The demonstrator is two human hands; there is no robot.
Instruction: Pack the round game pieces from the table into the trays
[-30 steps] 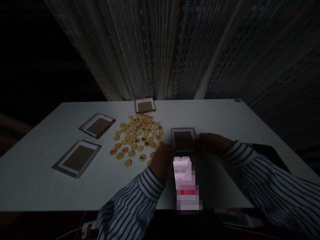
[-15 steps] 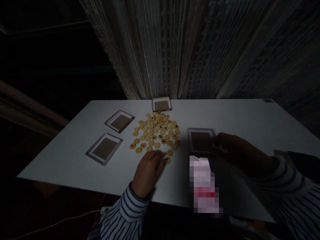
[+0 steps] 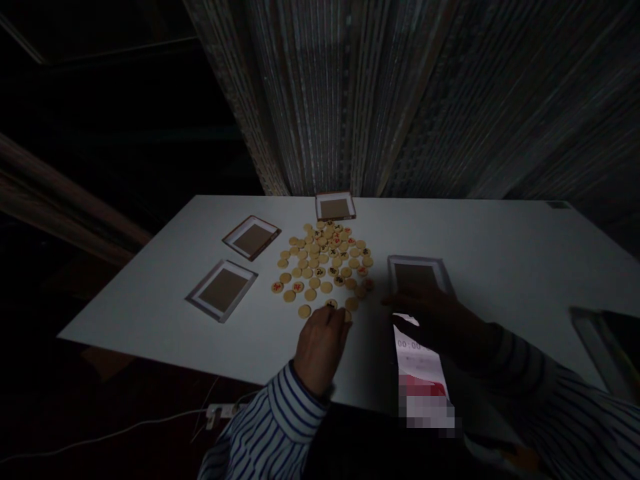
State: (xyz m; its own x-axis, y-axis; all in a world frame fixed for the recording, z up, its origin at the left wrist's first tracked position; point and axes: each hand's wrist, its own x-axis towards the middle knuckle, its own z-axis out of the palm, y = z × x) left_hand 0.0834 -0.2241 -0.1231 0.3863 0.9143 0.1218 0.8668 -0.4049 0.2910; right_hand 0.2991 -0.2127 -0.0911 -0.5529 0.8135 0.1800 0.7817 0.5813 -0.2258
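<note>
Round cream Chinese chess pieces (image 3: 327, 287) lie spread in the middle of the table, some blank side up, others showing red or black characters. My left hand (image 3: 320, 347) is at the near edge of the spread, fingers curled and closed at a piece (image 3: 349, 316) by the thumb. Just beyond its knuckles lies a piece with a black character (image 3: 331, 305). In deep shadow, my right hand (image 3: 440, 320) hovers with fingers stretched leftward, seemingly holding nothing. Below it lies a lit phone (image 3: 420, 360) showing a timer; the hand covers the near part of a shallow tray (image 3: 447, 273).
Two more shallow trays, one brown-edged (image 3: 274, 235) and one grey-edged (image 3: 196, 298), lie left of the pieces. Another tray (image 3: 320, 196) is at the back of the white table (image 3: 500, 253). A dark object (image 3: 610, 333) is at the right edge. A power strip (image 3: 220, 412) lies below.
My right hand has moved from the right tray's side to above the phone, uncovering timer digits. My left hand has drawn slightly nearer me and its fingers have closed. The view has shifted.
</note>
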